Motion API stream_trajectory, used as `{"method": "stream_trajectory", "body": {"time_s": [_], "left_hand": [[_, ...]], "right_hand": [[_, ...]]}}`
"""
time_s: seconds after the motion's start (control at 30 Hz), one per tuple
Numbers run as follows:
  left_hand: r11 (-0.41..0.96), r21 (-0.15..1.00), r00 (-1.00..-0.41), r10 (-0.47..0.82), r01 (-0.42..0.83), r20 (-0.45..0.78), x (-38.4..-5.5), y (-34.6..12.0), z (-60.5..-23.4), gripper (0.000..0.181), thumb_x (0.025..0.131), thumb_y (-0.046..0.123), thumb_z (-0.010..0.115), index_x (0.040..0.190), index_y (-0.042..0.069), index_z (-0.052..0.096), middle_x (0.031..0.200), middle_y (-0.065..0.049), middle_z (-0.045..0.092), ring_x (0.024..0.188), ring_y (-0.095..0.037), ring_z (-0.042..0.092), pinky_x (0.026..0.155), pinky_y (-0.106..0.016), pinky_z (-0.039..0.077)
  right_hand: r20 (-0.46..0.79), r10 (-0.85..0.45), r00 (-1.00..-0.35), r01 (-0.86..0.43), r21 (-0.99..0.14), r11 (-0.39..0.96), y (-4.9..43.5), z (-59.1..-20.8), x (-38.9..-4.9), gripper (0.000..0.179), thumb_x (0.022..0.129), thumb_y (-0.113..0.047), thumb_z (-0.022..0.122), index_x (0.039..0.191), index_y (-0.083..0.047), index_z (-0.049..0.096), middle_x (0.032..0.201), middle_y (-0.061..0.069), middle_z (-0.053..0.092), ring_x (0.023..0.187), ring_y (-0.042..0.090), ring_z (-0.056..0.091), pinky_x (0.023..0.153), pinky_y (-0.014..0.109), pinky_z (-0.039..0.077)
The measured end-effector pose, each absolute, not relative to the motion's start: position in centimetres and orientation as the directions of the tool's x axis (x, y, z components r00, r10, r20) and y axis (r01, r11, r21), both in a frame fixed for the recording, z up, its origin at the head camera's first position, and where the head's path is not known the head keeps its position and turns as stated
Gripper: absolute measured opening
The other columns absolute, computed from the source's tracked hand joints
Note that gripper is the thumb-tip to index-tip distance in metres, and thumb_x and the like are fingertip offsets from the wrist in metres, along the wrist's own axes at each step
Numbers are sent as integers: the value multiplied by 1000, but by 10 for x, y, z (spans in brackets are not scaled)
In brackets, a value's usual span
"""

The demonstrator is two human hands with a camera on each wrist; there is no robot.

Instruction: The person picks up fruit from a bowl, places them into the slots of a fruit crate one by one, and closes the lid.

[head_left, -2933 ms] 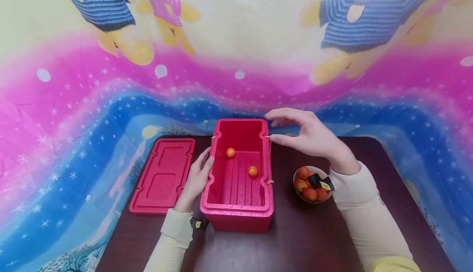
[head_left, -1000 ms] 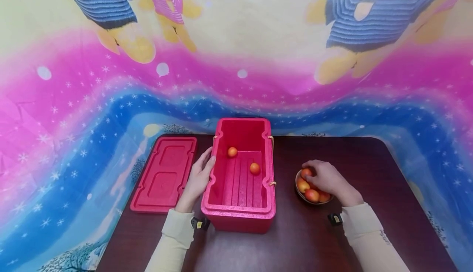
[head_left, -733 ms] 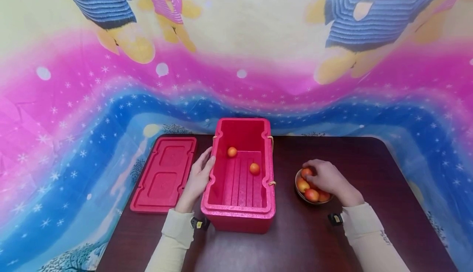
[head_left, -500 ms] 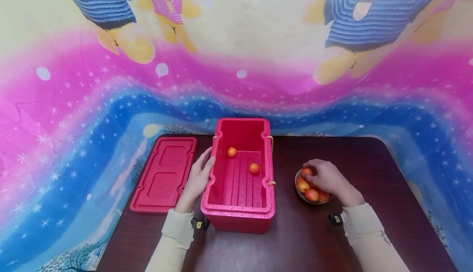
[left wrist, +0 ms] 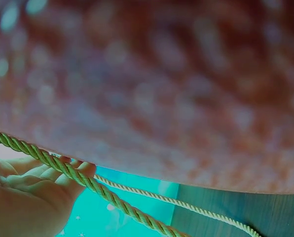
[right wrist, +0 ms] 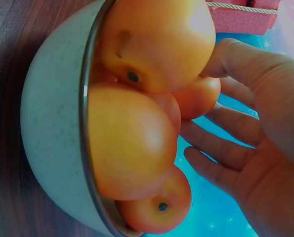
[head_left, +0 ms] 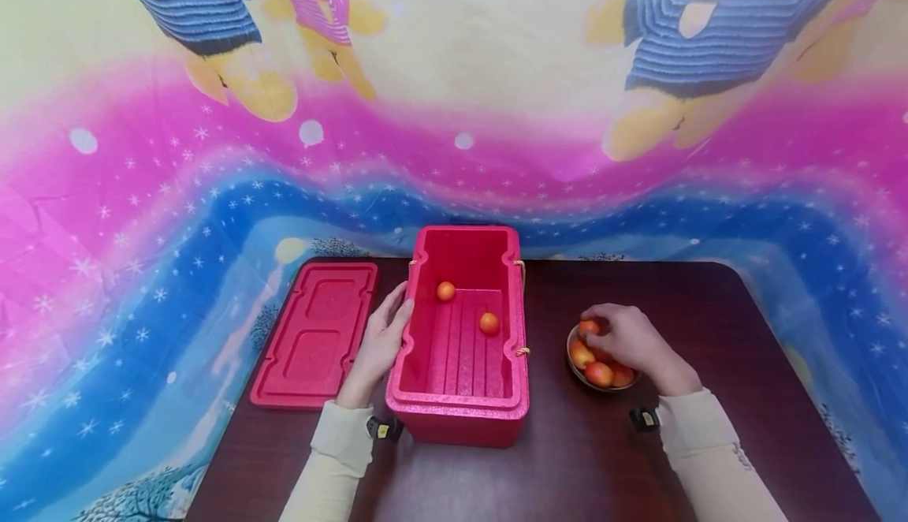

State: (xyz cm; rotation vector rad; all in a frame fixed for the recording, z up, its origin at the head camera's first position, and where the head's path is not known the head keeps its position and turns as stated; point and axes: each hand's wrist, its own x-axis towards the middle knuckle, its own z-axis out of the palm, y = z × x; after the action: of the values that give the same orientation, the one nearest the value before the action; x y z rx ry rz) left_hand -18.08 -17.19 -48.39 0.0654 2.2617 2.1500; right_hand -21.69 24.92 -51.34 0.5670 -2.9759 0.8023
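In the head view my left hand (head_left: 383, 341) rests against the left wall of a red open-topped box (head_left: 461, 405), fingers extended. The left wrist view shows the fingers (left wrist: 85, 169) touching that wall, behind a twisted cord handle (left wrist: 107, 195). Two small orange fruits (head_left: 489, 323) lie inside the box. My right hand (head_left: 631, 341) is over a bowl (right wrist: 53, 113) of several round orange-red fruits (right wrist: 132, 140). Thumb and fingers pinch one fruit (right wrist: 202, 96) at the bowl's far side, partly hidden behind other fruits in the right wrist view.
A red lid (head_left: 315, 333) with two recessed panels lies left of the box. The dark wooden table (head_left: 567, 459) ends at the back against a patterned cloth (head_left: 454, 167). Cord handles (head_left: 522, 352) show on the box's right side.
The right hand has moved from beside the box's far right corner down to the bowl and pinched a fruit. Lately it has risen slightly with it. The left hand stays put.
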Motion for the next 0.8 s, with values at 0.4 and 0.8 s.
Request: {"method": "stream_trajectory", "body": {"time_s": [0.4,0.8], "left_hand": [[58,998,-999,39,30,28,-181,-171,-484,56,106,31,53,157,13,37,154,-14,45,132,-35,53,105,-51,48],[51,998,-999,41,33,31,-182,-171,-483,56,107,31,53,157,12,36,155,-14,44,133,-34,52,106,-48,47]], "right_hand": [[57,-333,-941,-312,-522,793,249,-509,-214,33,87,-17,79,117,-4,73,109,15,72,87,24,66,80,48,59],[51,-349,-936,-321,-532,783,243,-498,-214,29,88,-14,77,116,-6,72,110,13,71,87,25,70,80,47,60]]}}
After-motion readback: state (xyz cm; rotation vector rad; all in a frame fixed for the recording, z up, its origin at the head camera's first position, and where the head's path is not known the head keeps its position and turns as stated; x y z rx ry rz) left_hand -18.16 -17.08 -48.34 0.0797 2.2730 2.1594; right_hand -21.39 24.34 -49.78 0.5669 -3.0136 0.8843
